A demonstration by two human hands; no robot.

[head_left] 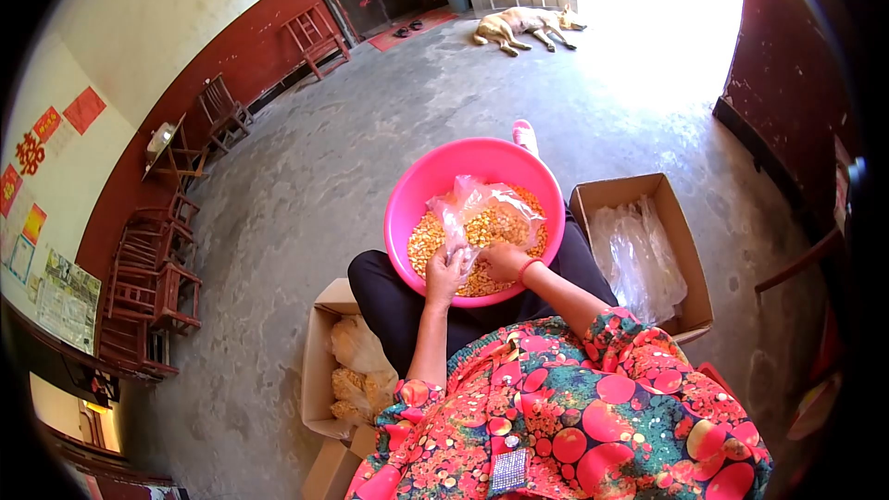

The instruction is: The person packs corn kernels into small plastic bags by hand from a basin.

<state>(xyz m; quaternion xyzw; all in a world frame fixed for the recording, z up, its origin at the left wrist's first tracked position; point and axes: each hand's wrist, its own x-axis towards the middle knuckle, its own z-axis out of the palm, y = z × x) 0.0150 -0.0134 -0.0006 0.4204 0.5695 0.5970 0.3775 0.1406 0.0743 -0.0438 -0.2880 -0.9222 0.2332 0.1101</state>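
Note:
A pink basin (405, 187) rests on my lap, with loose yellow corn kernels (426, 241) inside. A clear plastic bag (463, 204) lies over the corn, its mouth toward me. My left hand (446, 270) is closed on the near left edge of the bag. Beside it, my right hand (503, 261) is down at the bag's mouth among the kernels, its fingers mostly hidden by the plastic and corn, so what it holds cannot be made out.
On the left, a cardboard box (317, 361) holds bags of corn. Another cardboard box (690, 259) at the right contains clear plastic bags (639, 259). A dog (528, 26) lies on the floor ahead. Wooden chairs (153, 268) line the left wall.

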